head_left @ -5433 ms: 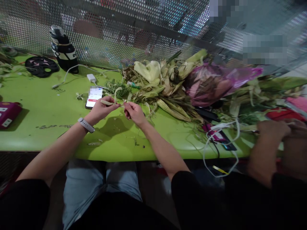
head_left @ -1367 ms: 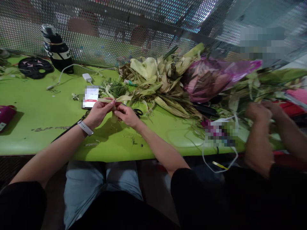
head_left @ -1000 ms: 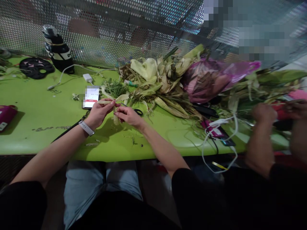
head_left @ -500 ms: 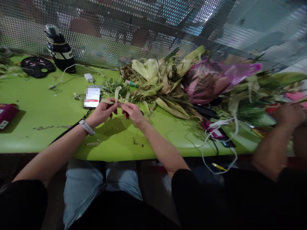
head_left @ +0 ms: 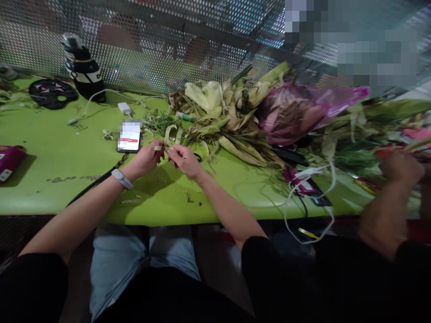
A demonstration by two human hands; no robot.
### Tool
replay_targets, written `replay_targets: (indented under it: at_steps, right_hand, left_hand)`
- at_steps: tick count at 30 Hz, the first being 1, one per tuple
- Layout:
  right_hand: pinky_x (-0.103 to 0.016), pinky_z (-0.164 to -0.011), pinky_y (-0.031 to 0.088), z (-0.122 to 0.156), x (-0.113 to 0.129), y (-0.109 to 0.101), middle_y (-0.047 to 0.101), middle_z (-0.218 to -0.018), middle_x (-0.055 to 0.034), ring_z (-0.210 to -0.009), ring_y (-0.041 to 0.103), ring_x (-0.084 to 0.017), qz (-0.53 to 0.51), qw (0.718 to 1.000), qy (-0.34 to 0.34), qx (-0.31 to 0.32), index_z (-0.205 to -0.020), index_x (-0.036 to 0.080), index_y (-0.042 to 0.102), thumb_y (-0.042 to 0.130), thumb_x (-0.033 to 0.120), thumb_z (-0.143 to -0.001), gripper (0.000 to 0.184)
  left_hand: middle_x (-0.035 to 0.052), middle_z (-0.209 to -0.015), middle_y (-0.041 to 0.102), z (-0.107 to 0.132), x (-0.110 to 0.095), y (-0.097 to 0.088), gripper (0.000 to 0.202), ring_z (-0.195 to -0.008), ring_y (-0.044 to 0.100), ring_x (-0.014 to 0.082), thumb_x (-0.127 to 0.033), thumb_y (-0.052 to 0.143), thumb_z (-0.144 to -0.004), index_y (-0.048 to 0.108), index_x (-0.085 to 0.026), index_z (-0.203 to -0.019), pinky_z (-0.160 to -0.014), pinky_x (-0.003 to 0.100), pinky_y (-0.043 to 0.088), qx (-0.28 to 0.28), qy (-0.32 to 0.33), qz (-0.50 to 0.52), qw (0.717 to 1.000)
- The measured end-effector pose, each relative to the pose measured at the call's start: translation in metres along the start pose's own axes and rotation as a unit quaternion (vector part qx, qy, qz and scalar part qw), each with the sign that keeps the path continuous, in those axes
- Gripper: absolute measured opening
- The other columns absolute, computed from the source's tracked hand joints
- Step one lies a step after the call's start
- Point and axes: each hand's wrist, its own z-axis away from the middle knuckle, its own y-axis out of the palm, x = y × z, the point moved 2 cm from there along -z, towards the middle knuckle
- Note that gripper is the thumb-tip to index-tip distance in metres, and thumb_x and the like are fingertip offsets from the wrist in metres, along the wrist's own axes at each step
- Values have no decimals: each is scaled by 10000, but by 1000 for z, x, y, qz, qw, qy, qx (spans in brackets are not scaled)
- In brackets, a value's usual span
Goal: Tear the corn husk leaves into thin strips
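Note:
A pale strip of corn husk (head_left: 170, 132) curls up from between my fingers, over the green table. My left hand (head_left: 148, 157), with a white band on its wrist, is closed on the strip. Close against it, my right hand (head_left: 186, 160) pinches at the lower part of the same strip; its fingertips touch or nearly touch the left ones. Exactly where the strip ends inside the fingers is hidden. A phone (head_left: 129, 136) with a lit screen lies just beyond my left hand. Thin green shreds (head_left: 158, 123) lie behind both hands.
A heap of dry corn husks (head_left: 232, 121) and a pink plastic bag (head_left: 291, 114) cover the back right. White cables (head_left: 308, 172) hang over the front edge. A dark bottle (head_left: 84, 72) and a black mask (head_left: 53, 94) stand back left. A co-worker's hand (head_left: 402, 168) is at right.
My left hand has turned slightly and its fingers have curled in more. The husk strip now bends over at the top. The co-worker's hand at right has shifted a little.

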Motion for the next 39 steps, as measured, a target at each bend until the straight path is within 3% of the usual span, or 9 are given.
replay_targets:
  at_steps: [8, 12, 14, 17, 19, 21, 24, 33, 39]
  right_hand:
    - [-249, -534, 296, 1, 2, 4, 407, -576, 45, -559, 378, -103, 82, 995, -55, 12, -711, 202, 486, 519, 615, -899, 454]
    - [-258, -541, 296, 7, 9, -1, 418, -570, 45, -543, 379, -98, 127, 990, -60, 33, -668, 199, 473, 536, 507, -909, 397]
    - [-267, -556, 310, 10, 17, -11, 438, -581, 39, -548, 392, -102, 179, 980, -86, -9, -660, 198, 484, 543, 445, -905, 352]
    - [-307, -700, 405, 11, 27, -26, 553, -742, -16, -712, 508, -148, 252, 935, -186, -165, -768, 191, 563, 538, 386, -897, 235]
    - [-356, -843, 426, 7, 26, -28, 605, -912, -64, -910, 556, -194, 276, 916, -231, -175, -842, 186, 603, 555, 401, -888, 225]
    - [-376, -860, 427, 1, 18, -24, 616, -932, -68, -930, 562, -207, 291, 922, -225, -119, -865, 185, 619, 574, 453, -887, 273]
    - [-358, -803, 430, -6, 8, -18, 597, -836, -45, -843, 554, -188, 277, 936, -197, -90, -802, 188, 609, 563, 495, -910, 329]
    - [-262, -643, 425, -8, 2, -14, 503, -700, 25, -655, 474, -110, 37, 981, -109, -154, -754, 200, 558, 613, 603, -845, 416]
    - [-260, -671, 454, -5, -1, -8, 532, -739, 17, -681, 497, -110, 34, 976, -137, -164, -811, 220, 588, 610, 609, -849, 391]
  left_hand:
    - [141, -981, 668, 3, 1, 2, 224, -785, 606, 193, -191, 424, -945, 551, -127, -1118, -676, 317, 468, -16, 70, -127, 989]
    - [144, -942, 676, 2, -2, 0, 341, -748, 622, 187, -204, 432, -945, 456, -83, -1263, -677, 323, 485, -2, 102, -102, 990]
    - [122, -883, 681, 2, -4, -1, 397, -705, 616, 177, -215, 458, -940, 396, -68, -1303, -647, 311, 477, 16, 119, -92, 988]
    - [96, -823, 689, 4, -9, -2, 403, -675, 614, 169, -229, 477, -936, 361, -79, -1291, -606, 292, 460, 51, 140, -79, 986]
    - [95, -830, 698, 5, -11, -1, 361, -682, 622, 166, -224, 494, -925, 374, -107, -1245, -600, 286, 457, 65, 146, -70, 985]
    - [97, -846, 704, 6, -10, 0, 321, -693, 632, 164, -206, 515, -908, 391, -130, -1194, -603, 286, 459, 67, 138, -66, 986]
    - [92, -868, 710, 6, -7, 0, 333, -739, 658, 162, -176, 562, -875, 397, -151, -1162, -644, 286, 484, 66, 119, -35, 990]
    - [41, -808, 695, 4, -17, -7, 256, -744, 662, 136, -222, 586, -903, 448, -172, -1113, -645, 257, 492, 72, 54, 133, 987]
    - [13, -690, 639, 6, -22, -9, 277, -529, 525, 98, -324, 520, -938, 571, -152, -1149, -474, 216, 358, 98, -98, 269, 953]
